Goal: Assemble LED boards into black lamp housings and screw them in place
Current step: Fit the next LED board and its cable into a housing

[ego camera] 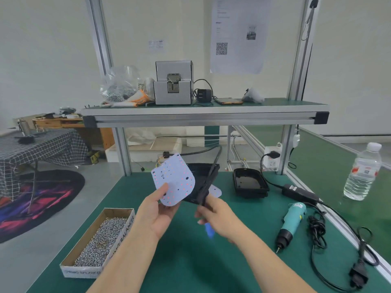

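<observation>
LED board (173, 180) is pinched in the left hand (156, 214), held up just left of the black housing (202, 176), which the right hand (215, 214) grips tipped on edge over the worktop (190, 263).

Along the long side wall of the open brown cardboard box (123, 234) you can read "BALANCER" in dark capitals, with the letters "NG" just before it. The same word appears again on its short front wall, partly cut off. The large white paper sheet (239, 22) hanging on the aluminium frame carries a black QR code (221, 48), but its lines of print are too small for you to read. The labels on the clear plastic water bottle (364, 171) and the teal electric screwdriver (293, 218) are likewise illegible.
</observation>
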{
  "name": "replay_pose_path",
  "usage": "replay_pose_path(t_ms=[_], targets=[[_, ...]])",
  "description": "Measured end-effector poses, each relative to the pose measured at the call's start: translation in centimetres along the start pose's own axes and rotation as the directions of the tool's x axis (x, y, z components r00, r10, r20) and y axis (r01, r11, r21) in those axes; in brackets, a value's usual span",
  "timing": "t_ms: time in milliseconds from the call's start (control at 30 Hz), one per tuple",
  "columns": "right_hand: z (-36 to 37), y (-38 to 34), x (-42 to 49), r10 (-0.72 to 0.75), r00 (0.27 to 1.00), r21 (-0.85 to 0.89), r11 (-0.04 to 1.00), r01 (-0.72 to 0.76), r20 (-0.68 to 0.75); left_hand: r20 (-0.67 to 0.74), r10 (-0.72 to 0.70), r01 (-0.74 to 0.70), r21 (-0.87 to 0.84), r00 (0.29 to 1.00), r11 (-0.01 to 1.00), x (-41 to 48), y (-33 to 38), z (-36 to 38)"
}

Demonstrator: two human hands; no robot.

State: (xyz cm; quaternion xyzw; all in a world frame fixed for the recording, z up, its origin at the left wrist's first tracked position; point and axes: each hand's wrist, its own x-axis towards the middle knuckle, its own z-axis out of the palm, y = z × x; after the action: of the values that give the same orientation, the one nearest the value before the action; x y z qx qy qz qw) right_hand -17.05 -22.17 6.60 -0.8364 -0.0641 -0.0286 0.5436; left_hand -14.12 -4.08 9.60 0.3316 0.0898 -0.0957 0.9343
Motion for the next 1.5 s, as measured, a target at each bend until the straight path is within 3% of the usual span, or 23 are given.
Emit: replay_pose_path(t_ms=[33, 67, 100, 167, 267, 300, 333, 367, 433, 500, 600, 700, 800, 933, 1033, 1200, 1300, 1400, 1500], targets=[[-0.7, 0.6, 0.4, -0.075, 0.997, -0.369, 0.927, 0.066, -0.009, 0.005, 0.008, -0.008, -0.01, 1.0, 1.0, 0.0, 0.4, -0.1], [-1.5, 1.2, 0.6, -0.106, 0.994, -0.676, 0.73, 0.101, 0.034, 0.007, 0.021, -0.021, -0.022, 1.0, 1.0, 0.0, 0.8, -0.2], [-2.5, 1.8, 0.7, -0.081, 0.996, -0.849, 0.522, 0.079, 0.044, 0.005, 0.035, -0.035, -0.031, 0.999, 0.999, -0.1, 1.4, -0.3], [-4.6, 3.1, 0.9, 0.02, 0.999, -0.963, 0.267, -0.04, -0.036, 0.003, 0.067, -0.067, -0.037, 0.998, 0.997, -0.1, 2.5, -0.6], [-6.4, 4.2, 0.9, 0.142, 0.974, -0.966, 0.166, -0.201, -0.178, 0.068, 0.081, -0.08, -0.017, 0.994, 0.997, -0.2, 3.5, -1.4], [-6.5, 4.4, 0.9, 0.145, 0.972, -0.955, 0.205, -0.214, -0.186, 0.083, 0.071, -0.071, -0.001, 0.994, 0.997, -0.2, 3.4, -1.6], [-6.3, 4.3, 1.1, 0.131, 0.976, -0.921, 0.33, -0.209, -0.175, 0.087, 0.061, -0.062, 0.009, 0.994, 0.998, -0.3, 3.0, -1.7], [-5.8, 3.7, 1.2, 0.116, 0.983, -0.83, 0.526, -0.184, -0.145, 0.085, 0.053, -0.054, 0.011, 0.995, 0.998, -0.4, 2.5, -1.8], [-4.0, 1.8, 1.0, 0.108, 0.994, -0.435, 0.895, -0.104, -0.016, 0.073, 0.046, -0.046, -0.002, 0.996, 0.999, -0.4, 1.1, -1.9], [-1.5, -0.1, 0.7, 0.084, 0.991, -0.011, 0.996, -0.084, 0.101, 0.071, 0.046, -0.046, -0.004, 0.996, 0.999, -0.6, -0.2, -2.0], [0.8, -0.7, 0.6, 0.045, 0.995, 0.211, 0.975, -0.064, 0.093, 0.094, 0.021, -0.024, 0.025, 0.995, 0.999, -1.0, -1.2, -2.7], [0.7, -0.2, 0.6, -0.036, 0.999, 0.21, 0.977, 0.041, -0.03, 0.128, -0.045, 0.028, 0.133, 0.991, 0.991, -1.4, -0.4, -4.0], [-0.1, 0.3, 0.5, -0.106, 0.993, 0.186, 0.976, 0.115, -0.058, 0.168, -0.089, 0.032, 0.315, 0.982, 0.948, -1.0, 1.5, -6.1], [-1.7, 0.3, 0.5, -0.118, 0.987, 0.237, 0.961, 0.142, -0.113, 0.271, -0.102, -0.088, 0.608, 0.957, 0.789, -0.6, 4.2, -7.7], [-3.2, 0.4, 0.3, -0.148, 0.989, 0.245, 0.958, 0.151, -0.03, 0.313, -0.122, -0.157, 0.732, 0.942, 0.663, 0.0, 5.7, -7.3], [-4.9, -0.5, 0.2, -0.167, 0.982, 0.364, 0.923, 0.122, 0.093, 0.335, -0.26, -0.127, 0.8, 0.905, 0.586, 0.9, 5.3, -4.5], [-5.1, -1.0, 0.1, -0.147, 0.972, 0.395, 0.917, 0.063, 0.185, 0.389, -0.371, -0.138, 0.823, 0.843, 0.55, 0.7, 4.0, -2.5], [-4.8, -1.2, 0.0, -0.099, 0.965, 0.394, 0.919, -0.005, 0.244, 0.461, -0.424, -0.164, 0.804, 0.78, 0.572, 0.5, 2.8, -1.4], [-4.6, -1.1, 0.0, -0.061, 0.986, 0.386, 0.923, -0.004, 0.156, 0.485, -0.367, -0.154, 0.744, 0.793, 0.65, 0.4, 1.4, -1.7]])
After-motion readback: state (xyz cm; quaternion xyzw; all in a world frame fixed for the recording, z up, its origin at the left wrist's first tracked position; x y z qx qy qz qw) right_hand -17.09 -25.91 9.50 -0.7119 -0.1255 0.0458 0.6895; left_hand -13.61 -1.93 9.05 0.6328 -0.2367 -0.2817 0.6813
